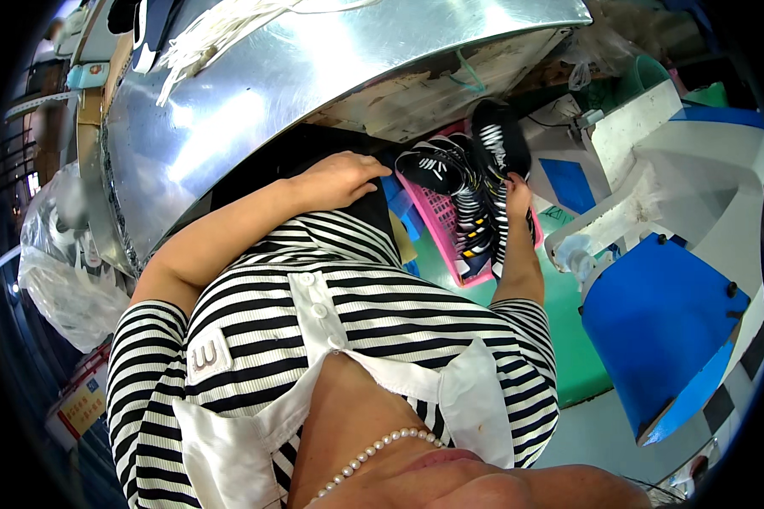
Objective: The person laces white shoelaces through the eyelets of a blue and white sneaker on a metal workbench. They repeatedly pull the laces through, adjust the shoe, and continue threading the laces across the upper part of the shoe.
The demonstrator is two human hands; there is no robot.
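Observation:
My left hand lies palm down over my lap, fingers stretched out, holding nothing. Reaching to the right, my right hand grips the edge of a black shoe with white stripes. Its lower part overlaps several similar black-and-white shoes packed into a pink plastic basket. Part of the held shoe is hidden by the hand and the others.
A shiny metal table curves across the front, with a bundle of white laces on it. To the right stands a white machine with a blue panel. A clear plastic bag hangs at the left.

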